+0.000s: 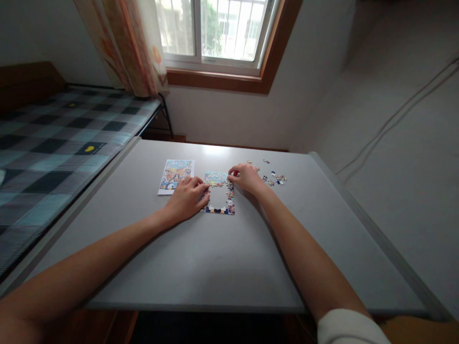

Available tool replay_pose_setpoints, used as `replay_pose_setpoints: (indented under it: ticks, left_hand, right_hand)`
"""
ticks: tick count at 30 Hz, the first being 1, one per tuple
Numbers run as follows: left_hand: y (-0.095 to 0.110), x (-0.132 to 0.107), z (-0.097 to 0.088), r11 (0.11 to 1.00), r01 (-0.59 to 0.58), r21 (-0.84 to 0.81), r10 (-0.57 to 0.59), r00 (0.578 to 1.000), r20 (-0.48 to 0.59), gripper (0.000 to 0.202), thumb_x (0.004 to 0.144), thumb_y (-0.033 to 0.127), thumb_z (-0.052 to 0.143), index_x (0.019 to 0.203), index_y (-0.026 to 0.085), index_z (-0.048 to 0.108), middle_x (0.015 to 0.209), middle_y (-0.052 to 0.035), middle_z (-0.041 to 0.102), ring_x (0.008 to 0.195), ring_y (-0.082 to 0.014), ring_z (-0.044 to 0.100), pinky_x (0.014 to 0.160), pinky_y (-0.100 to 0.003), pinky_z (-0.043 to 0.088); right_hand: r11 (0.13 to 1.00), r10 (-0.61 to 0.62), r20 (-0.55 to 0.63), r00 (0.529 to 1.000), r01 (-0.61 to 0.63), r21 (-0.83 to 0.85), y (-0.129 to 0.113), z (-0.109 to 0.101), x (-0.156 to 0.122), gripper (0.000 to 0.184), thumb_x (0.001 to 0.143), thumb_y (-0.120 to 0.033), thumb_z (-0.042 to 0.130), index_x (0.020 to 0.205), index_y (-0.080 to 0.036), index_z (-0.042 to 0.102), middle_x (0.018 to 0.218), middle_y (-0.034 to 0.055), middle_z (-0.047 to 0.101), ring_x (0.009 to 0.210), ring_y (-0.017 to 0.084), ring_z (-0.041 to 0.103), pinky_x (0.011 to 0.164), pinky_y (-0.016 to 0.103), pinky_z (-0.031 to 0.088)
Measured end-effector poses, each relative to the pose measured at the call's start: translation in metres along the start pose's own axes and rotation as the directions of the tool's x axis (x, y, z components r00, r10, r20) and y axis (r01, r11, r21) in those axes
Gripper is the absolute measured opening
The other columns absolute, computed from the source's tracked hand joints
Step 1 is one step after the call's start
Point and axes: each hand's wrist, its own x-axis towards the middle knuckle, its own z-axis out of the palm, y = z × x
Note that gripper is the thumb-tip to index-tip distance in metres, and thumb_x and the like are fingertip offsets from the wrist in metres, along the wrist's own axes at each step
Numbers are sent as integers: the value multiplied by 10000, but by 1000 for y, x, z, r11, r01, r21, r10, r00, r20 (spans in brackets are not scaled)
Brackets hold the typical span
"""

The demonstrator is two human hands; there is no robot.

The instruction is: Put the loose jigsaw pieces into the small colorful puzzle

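Note:
A small jigsaw puzzle [219, 195] lies on the grey table [215, 258], its border and top rows joined and its middle bare. My left hand [187, 198] rests on the puzzle's left edge with fingers curled against it. My right hand [245, 177] sits at the puzzle's top right corner, fingertips pinched together at the edge; what they hold is too small to make out. A colourful reference picture [176, 176] lies flat just left of the puzzle. Several loose puzzle pieces [274, 177] are scattered to the right of my right hand.
A bed with a checked blue and black cover [53, 143] runs along the table's left side. A window [215, 33] with a patterned curtain [125, 48] is on the far wall. A white wall [394, 119] stands to the right.

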Motion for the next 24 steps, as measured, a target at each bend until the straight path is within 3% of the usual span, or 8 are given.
replay_pose_setpoints:
  ticks: [17,21,24]
  left_hand:
    - [-1,0,2,1000,-3,-24,3,1000,-6,250,922,336,531,1090,213,669,1071,-85,625,996,-257,528,876,-422,418]
    - [-1,0,2,1000,-5,-12,5,1000,-13,240,920,337,539,1081,216,669,1064,-78,628,989,-253,534,871,-411,417]
    - [-1,0,2,1000,-7,-21,7,1000,-5,248,923,333,539,1081,195,671,1064,-85,627,983,-256,537,874,-417,417]
  right_hand:
    - [998,-36,-10,999,35,-45,3,-3,-2,166,831,-325,671,941,-238,758,904,65,716,926,244,559,826,387,359]
    - [997,-1,-37,999,-2,-82,11,-20,-1,175,826,-298,673,971,-241,753,926,53,722,962,242,581,853,379,372]
    - [985,112,-95,989,-123,-118,28,-41,-2,188,837,-302,647,979,-239,752,939,53,734,951,239,611,865,394,396]
